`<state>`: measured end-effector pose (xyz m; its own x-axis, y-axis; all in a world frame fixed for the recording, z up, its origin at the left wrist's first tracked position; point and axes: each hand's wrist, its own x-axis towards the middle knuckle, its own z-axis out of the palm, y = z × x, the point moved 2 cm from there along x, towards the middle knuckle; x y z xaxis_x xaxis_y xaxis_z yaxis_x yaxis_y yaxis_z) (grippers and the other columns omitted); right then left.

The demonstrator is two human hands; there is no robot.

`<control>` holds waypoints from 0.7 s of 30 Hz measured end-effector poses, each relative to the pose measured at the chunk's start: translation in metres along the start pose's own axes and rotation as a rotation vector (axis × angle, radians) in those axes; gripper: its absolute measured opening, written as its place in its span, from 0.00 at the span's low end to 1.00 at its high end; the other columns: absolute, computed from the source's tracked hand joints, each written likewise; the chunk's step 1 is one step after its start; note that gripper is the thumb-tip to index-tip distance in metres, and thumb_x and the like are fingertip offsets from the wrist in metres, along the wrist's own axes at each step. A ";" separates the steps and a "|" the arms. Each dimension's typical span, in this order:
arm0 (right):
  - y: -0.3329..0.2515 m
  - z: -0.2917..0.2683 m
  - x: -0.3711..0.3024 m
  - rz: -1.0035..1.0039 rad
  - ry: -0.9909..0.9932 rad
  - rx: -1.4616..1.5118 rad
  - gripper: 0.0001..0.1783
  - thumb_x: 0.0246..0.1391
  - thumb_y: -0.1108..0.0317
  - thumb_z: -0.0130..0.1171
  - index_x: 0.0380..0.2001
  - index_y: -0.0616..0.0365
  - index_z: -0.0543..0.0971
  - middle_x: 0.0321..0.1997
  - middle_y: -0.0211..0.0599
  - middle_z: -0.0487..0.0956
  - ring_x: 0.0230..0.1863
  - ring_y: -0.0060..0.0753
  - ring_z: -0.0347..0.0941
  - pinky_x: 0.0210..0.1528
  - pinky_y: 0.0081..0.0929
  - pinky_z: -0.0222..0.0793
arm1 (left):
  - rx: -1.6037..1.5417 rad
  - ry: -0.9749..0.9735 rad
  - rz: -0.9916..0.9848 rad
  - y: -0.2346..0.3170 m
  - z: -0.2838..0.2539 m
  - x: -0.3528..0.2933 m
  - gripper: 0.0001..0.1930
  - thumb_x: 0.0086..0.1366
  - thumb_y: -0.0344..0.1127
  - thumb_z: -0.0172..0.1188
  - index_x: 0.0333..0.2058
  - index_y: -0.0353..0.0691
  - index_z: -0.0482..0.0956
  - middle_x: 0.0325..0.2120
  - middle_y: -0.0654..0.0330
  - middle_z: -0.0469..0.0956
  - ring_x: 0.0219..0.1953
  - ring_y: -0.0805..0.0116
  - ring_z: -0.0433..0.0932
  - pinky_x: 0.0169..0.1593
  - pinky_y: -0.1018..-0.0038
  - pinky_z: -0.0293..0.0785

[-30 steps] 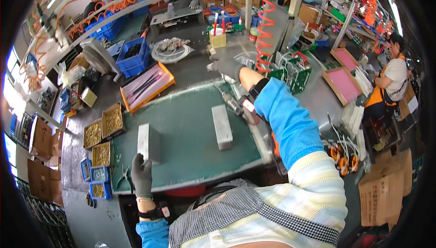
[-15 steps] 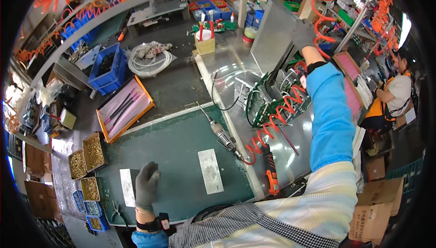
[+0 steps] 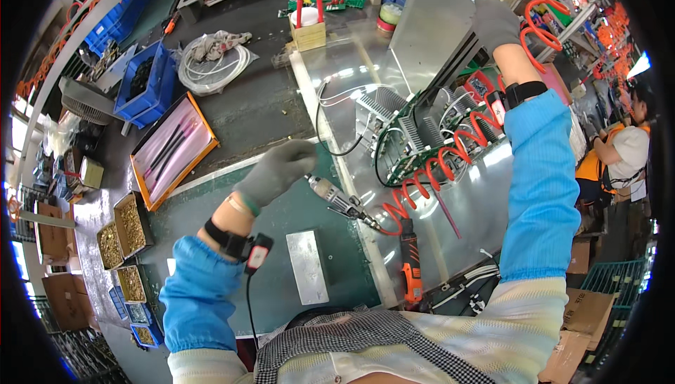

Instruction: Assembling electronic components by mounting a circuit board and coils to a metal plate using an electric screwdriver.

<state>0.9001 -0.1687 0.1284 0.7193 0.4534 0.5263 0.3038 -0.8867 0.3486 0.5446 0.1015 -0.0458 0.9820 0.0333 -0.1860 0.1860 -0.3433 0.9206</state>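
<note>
Steadying, it seems, the raised metal panel beside the circuit boards on the bench, we have our right hand at its edge, our left hand by the grey power tool (whether either hand's fingers pinch anything, we cannot tell).

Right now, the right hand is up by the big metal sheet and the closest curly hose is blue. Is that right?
Not quite: the closest curly hose is red, as the head view shows. The right hand is indeed up by the big metal sheet.
</note>
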 end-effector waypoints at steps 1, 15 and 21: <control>-0.002 -0.002 0.002 -0.013 -0.002 -0.031 0.16 0.54 0.60 0.57 0.45 0.53 0.80 0.45 0.47 0.80 0.47 0.52 0.78 0.48 0.48 0.75 | -0.065 -0.040 -0.031 0.003 0.013 0.016 0.23 0.65 0.38 0.61 0.54 0.30 0.73 0.46 0.54 0.78 0.48 0.69 0.75 0.54 0.74 0.71; -0.011 0.000 0.020 -0.018 -0.065 -0.111 0.11 0.56 0.68 0.54 0.35 0.56 0.85 0.40 0.46 0.84 0.41 0.50 0.83 0.37 0.50 0.78 | 0.514 0.428 0.018 0.042 0.100 0.139 0.62 0.39 0.43 0.77 0.67 0.27 0.46 0.63 0.36 0.56 0.61 0.42 0.66 0.61 0.62 0.68; -0.017 -0.015 0.012 -0.070 0.034 -0.057 0.13 0.57 0.65 0.52 0.43 0.55 0.77 0.38 0.47 0.83 0.39 0.53 0.82 0.36 0.52 0.77 | 0.388 0.275 0.119 0.028 0.083 0.152 0.49 0.43 0.39 0.71 0.65 0.39 0.60 0.63 0.41 0.59 0.61 0.43 0.66 0.63 0.62 0.66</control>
<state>0.8941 -0.1470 0.1401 0.6754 0.5182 0.5247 0.3161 -0.8463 0.4289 0.6962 0.0194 -0.0771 0.9778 0.2010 0.0587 0.0968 -0.6826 0.7243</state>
